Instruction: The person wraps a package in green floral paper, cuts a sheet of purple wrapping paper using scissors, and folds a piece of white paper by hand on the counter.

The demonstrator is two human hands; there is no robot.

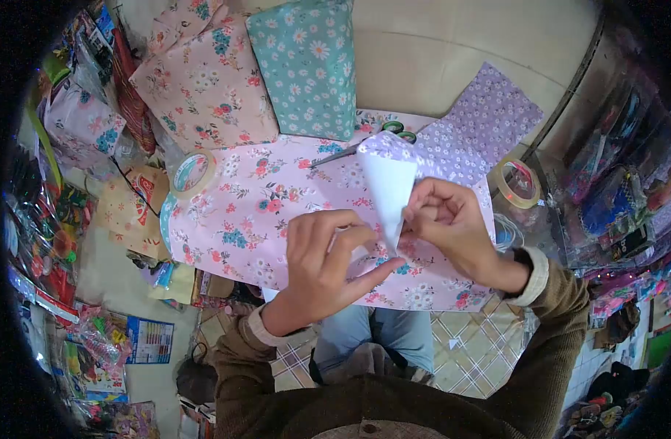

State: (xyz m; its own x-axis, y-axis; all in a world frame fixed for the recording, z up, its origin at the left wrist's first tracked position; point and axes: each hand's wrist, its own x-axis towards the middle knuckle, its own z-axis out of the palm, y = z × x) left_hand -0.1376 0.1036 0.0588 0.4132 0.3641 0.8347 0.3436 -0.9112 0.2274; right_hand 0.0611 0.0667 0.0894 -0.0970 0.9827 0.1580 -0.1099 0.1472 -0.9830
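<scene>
My right hand (452,230) pinches the edge of a sheet of purple daisy-print wrapping paper (489,121). One end of the sheet is folded over, and its white back (389,186) tapers to a narrow point near my fingers. Just left of that point is my left hand (324,263), fingers bent and apart, thumb stretched toward the tip. Something pale shows behind its fingers, too unclear to name. Beneath both hands lies a pink floral sheet (266,179). Scissors with green handles (399,132) rest beyond the folded paper, partly covered by it.
A roll of tape (194,174) sits at the left of the pink sheet, another tape roll (518,183) at the right. Behind stand a pink floral wrapped package (207,88) and a teal daisy-print package (306,69). Bagged goods crowd both sides.
</scene>
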